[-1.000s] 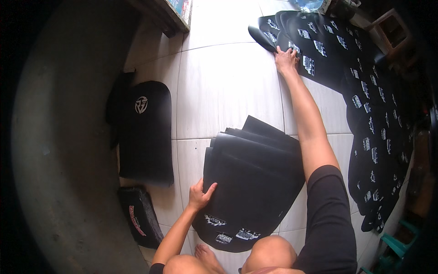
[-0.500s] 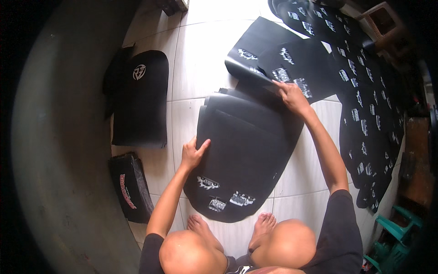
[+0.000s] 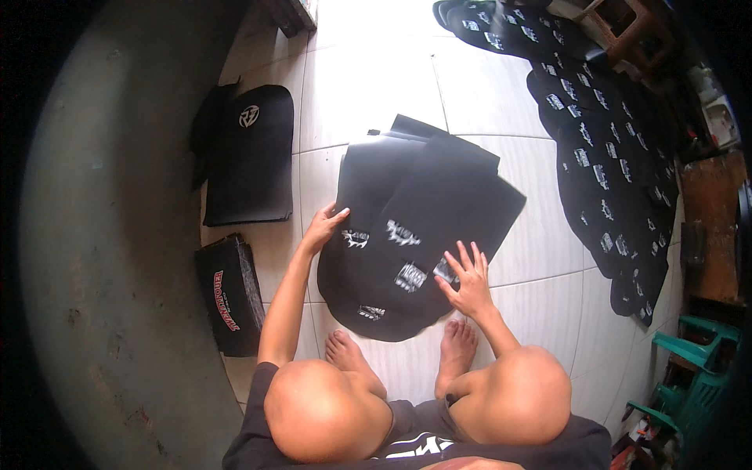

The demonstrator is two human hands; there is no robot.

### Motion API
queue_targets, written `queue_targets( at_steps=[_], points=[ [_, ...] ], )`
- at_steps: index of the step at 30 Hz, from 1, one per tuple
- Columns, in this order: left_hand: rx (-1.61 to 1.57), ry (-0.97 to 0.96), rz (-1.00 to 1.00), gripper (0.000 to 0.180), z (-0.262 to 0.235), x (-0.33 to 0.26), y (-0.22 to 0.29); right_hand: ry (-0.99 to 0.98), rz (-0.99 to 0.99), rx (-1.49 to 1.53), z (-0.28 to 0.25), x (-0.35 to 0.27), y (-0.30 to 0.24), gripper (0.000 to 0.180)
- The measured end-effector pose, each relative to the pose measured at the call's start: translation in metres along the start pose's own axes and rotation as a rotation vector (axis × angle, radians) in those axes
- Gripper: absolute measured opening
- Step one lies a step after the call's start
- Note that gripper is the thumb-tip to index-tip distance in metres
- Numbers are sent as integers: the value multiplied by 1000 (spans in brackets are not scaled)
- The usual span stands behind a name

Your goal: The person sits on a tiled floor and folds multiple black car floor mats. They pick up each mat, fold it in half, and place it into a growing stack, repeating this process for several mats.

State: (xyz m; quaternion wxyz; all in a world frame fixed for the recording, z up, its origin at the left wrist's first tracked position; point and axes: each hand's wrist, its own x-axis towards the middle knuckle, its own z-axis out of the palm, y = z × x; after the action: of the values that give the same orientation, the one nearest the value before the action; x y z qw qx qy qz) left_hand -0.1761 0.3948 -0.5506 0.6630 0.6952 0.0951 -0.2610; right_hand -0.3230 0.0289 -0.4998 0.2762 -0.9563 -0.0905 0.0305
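A stack of thin black sheets with rounded near ends and white prints lies on the floor in front of my feet. The sheets fan out at the far end, and the top one is turned so its corner sticks out to the right. My left hand grips the stack's left edge, thumb on top; its other fingers are partly hidden. Fingers spread, my right hand lies on the top sheet near its lower right edge, partly over a white print.
Many printed black pieces overlap along the right. At left lie a black pile with a round emblem and a smaller black bundle with red lettering. A grey wall bounds the left; green plastic chairs stand lower right.
My right hand has come nearer and let go of the sheet edge. The printed sheets from the far right now lie on the stack. My left hand stays at the left edge.
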Motion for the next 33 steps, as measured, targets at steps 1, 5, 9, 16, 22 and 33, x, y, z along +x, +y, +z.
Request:
queue_targets(
  at_steps=[1, 5, 9, 16, 22, 33],
  points=[
    [75, 79, -36, 60, 7, 5, -2, -12, -54, -14, 8, -1, 5, 54],
    [167, 294, -7, 58, 23, 3, 5, -164, -302, -31, 26, -2, -18, 49],
    [67, -54, 15, 73, 16, -9, 16, -186, -279, -15, 32, 20, -37, 51],
    [875, 121, 267, 84, 33, -41, 38, -109, -430, -219, -10, 101, -52, 68],
    [1140, 110, 290, 69, 109, -103, 109, -404, -862, -803, -102, 235, -95, 27],
    [902, 114, 348, 34, 112, -170, 137, -399, -620, -771, -202, 170, -118, 3]
  ],
)
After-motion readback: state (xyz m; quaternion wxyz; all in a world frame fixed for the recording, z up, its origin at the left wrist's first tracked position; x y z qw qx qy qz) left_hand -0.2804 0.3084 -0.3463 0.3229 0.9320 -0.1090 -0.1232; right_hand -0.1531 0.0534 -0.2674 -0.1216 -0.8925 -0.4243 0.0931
